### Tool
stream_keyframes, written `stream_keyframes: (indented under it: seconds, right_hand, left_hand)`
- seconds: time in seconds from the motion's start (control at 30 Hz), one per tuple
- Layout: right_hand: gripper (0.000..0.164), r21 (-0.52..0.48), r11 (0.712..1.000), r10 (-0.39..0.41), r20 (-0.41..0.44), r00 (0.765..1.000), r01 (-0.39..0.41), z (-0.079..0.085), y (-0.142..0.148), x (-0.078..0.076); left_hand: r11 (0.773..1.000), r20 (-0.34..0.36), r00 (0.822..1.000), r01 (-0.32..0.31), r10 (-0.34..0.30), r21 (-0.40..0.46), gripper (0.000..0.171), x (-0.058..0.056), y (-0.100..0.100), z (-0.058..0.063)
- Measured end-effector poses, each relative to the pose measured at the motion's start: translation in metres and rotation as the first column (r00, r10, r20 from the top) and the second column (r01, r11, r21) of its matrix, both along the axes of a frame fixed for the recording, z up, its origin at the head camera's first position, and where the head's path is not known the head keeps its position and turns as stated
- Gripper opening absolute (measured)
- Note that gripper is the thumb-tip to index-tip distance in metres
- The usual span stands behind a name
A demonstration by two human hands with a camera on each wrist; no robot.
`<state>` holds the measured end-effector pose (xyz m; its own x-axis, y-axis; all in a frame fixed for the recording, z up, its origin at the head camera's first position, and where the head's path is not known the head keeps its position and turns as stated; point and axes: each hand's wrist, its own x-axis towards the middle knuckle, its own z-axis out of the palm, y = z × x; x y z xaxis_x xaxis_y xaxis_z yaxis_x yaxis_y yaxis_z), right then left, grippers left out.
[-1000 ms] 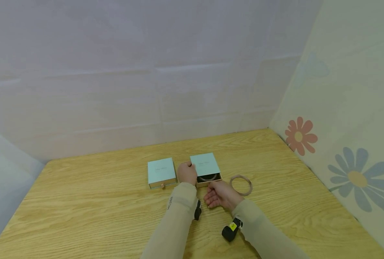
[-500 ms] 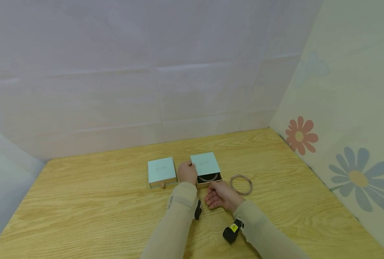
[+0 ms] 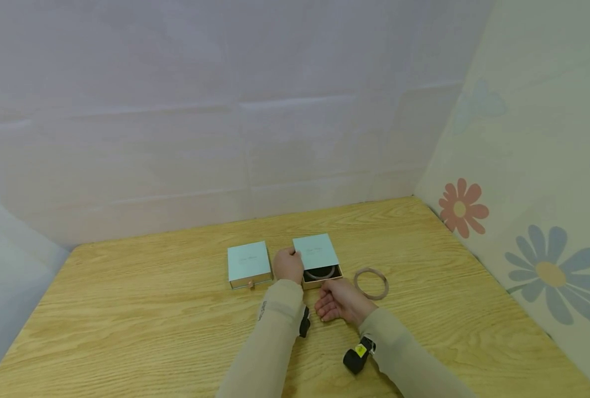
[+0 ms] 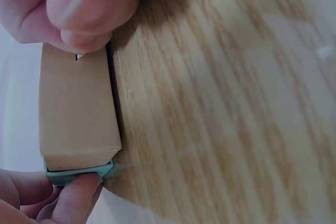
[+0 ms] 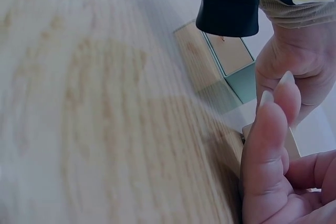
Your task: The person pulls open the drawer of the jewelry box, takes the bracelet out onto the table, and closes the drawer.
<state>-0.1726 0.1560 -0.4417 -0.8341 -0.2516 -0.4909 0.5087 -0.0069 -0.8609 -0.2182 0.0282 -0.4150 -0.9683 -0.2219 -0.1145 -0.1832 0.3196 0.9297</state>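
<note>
A pale blue jewellery box [image 3: 317,251] sits on the table with its drawer [image 4: 79,108] partly pulled out toward me. Inside the drawer lies a brownish bangle [image 3: 320,277], half covered by the sleeve. My left hand [image 3: 288,266] grips the sleeve's left side; its fingertips [image 4: 79,198] show on the blue edge in the left wrist view. My right hand [image 3: 342,301] is at the drawer's front, thumb and fingers pinching at the slit where the pull tab comes out. The tab is mostly hidden by those fingers.
Left of my hands stands a second pale blue box [image 3: 248,262], closed, its small tab facing me. Another bangle [image 3: 386,287] lies flat on the wooden table [image 3: 150,315] beside my right wrist. A flowered wall panel [image 3: 533,166] borders the right side.
</note>
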Motion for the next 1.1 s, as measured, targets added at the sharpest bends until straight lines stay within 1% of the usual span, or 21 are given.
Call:
stream_keyframes:
  seconds: [0.1,0.23,0.43,0.67,0.9,1.1]
  right_hand:
    - [0.024,0.005,1.000,-0.001,0.002,1.000,0.001,0.000,0.000,0.000]
    - [0.024,0.012,1.000,-0.002,0.002,1.000,0.002,0.001,0.000,0.001]
    - [0.024,0.012,1.000,0.000,0.005,1.000,0.000,0.001,0.000,0.002]
    - [0.024,0.020,1.000,-0.006,-0.001,1.000,0.006,0.002,0.001,0.004]
    - [0.024,0.016,1.000,0.000,-0.001,1.000,0.000,0.001,0.000,0.005]
    - [0.025,0.015,1.000,0.007,0.001,1.000,-0.007,0.000,0.001,0.006]
  left_hand:
    - [1.000,-0.014,1.000,-0.003,0.002,-0.019,0.025,0.002,0.000,0.002]
    - [0.999,-0.022,1.000,-0.003,0.003,-0.032,0.022,-0.001,0.001,-0.002]
    - [1.000,-0.004,1.000,-0.010,0.010,-0.016,0.028,-0.003,0.002,-0.006]
    - [1.000,-0.008,1.000,-0.012,0.012,-0.013,0.028,-0.004,0.002,-0.007]
    - [1.000,-0.003,1.000,-0.008,0.008,-0.009,0.030,-0.007,0.002,-0.013]
    - [1.000,0.003,1.000,-0.011,0.011,0.015,0.030,-0.011,0.000,-0.017]
